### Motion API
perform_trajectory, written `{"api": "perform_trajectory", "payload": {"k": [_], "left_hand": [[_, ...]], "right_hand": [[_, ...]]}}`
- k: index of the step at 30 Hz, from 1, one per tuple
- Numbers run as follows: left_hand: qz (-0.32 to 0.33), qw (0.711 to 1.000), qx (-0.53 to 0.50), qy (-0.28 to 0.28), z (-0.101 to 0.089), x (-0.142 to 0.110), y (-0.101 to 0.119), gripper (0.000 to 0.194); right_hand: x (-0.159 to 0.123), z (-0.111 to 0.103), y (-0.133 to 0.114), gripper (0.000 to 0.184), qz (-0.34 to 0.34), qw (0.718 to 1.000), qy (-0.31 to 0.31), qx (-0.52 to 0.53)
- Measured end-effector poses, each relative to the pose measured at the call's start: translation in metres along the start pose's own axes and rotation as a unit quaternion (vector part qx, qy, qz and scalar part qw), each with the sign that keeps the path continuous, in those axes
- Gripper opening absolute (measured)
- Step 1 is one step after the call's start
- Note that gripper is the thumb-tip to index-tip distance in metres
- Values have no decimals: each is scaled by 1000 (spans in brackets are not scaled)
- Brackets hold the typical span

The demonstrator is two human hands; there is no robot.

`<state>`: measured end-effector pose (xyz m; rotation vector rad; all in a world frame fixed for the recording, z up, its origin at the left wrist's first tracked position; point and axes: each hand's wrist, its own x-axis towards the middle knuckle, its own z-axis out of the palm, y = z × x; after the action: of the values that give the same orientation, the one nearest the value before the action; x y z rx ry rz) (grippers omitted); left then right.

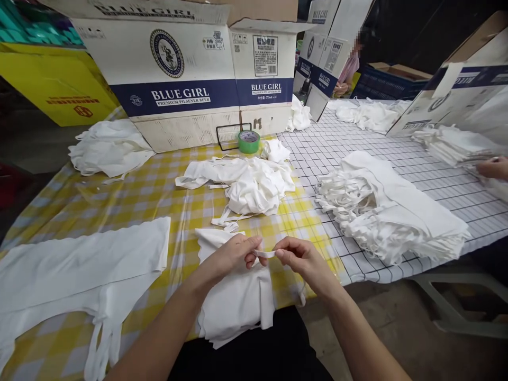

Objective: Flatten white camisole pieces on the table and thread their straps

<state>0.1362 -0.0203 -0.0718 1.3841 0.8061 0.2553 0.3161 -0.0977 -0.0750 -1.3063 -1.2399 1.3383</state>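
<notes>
Between my two hands a short stretch of narrow white strap runs sideways. My left hand pinches one side of it, and my right hand pinches the other between thumb and fingers. Beneath them a white garment with a wavy edge lies at the table's front edge, partly hidden by my left forearm. A loose pile of white garments with straps sits just beyond my hands. To the left, flat white garments lie spread with their straps hanging toward me.
Printed cartons stand along the back. Green tape rests before them. A thick white garment stack lies right on the grid-patterned cloth. Another person's hand is at the far right; a second person is partly visible behind. A stool stands below.
</notes>
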Motion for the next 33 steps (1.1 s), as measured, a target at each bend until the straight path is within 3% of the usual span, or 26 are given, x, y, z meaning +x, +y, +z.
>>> {"api": "perform_trajectory", "payload": {"k": [3, 6, 9, 15, 22, 33], "left_hand": [[-7, 999, 2, -31, 1, -2, 5, 45], [0, 999, 29, -24, 1, -5, 10, 38], [11, 998, 55, 1, -1, -8, 12, 36], [10, 998, 61, 1, -4, -15, 14, 32], [6, 997, 71, 5, -9, -20, 12, 31], [0, 995, 103, 5, -11, -21, 10, 28]], "right_hand": [[-2, 0, -3, 17, -80, 993, 24, -78], [-3, -2, -2, 16, -109, 988, 32, -105], [-4, -3, 1, 17, -89, 992, 47, -79], [-3, -4, 4, 17, -32, 997, 68, -1], [-1, -3, 8, 23, 52, 992, 7, 111], [-1, -4, 16, 27, 65, 982, -7, 175]]}}
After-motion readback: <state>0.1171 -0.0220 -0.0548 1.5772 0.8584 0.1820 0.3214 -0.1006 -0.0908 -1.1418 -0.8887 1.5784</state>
